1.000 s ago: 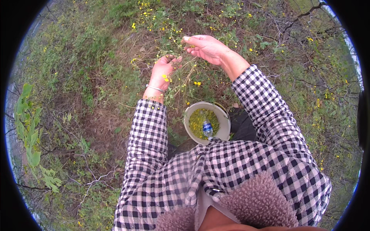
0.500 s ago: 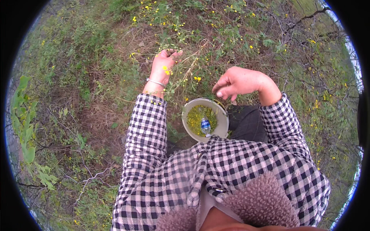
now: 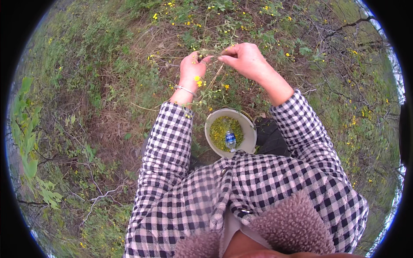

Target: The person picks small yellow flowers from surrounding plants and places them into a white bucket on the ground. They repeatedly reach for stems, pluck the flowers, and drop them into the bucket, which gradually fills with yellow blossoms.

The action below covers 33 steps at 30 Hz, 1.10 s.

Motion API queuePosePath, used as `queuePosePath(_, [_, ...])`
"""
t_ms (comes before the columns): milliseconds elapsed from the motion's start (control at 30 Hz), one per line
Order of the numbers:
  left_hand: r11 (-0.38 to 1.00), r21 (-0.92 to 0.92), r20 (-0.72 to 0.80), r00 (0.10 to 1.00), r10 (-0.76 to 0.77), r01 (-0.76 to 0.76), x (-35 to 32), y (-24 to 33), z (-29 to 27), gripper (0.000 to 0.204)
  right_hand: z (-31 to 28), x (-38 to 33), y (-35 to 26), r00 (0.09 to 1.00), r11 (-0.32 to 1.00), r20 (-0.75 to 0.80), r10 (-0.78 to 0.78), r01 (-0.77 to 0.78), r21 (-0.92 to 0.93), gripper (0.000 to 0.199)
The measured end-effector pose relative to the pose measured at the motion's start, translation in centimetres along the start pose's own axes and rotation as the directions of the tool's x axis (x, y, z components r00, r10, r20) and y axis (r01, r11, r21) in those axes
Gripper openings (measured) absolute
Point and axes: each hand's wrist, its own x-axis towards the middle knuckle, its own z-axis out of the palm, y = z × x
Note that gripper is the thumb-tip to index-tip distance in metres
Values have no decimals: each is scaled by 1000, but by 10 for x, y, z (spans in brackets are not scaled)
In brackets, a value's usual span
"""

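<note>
Left hand [image 3: 191,72] pinches stems [image 3: 215,77]; right hand [image 3: 249,63], just beside, grip indiscernible. Bucket [image 3: 250,130], below both, contains yellow-green flowers [image 3: 218,130] and a bottle [image 3: 230,138].

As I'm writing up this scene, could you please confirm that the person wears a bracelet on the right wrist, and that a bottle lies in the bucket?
Not quite: the bracelet is on the left wrist, as the head view shows. The bottle does lie in the bucket.
</note>
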Motion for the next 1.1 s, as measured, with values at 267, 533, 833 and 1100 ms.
queuePosePath(267, [956, 260, -86, 983, 165, -138, -4, -30, -15, 12, -5, -46, -11, 836, 527, 544, 72, -495, 691, 19])
queuePosePath(533, [969, 208, -39, 988, 148, -136, -16, -14, -6, 11, 62, -43, -12, 839, -116, 533, 110, -522, 845, 26])
queuePosePath(833, [960, 227, -31, 984, 175, -164, -19, -12, 11, 13, 69, -44, -15, 759, -278, 582, 293, -515, 811, 24])
queuePosePath(1100, [992, 122, 140, 990, 7, -25, -10, -6, 3, 18, 40, -48, 19, 829, 0, 486, 278, -506, 862, 22])
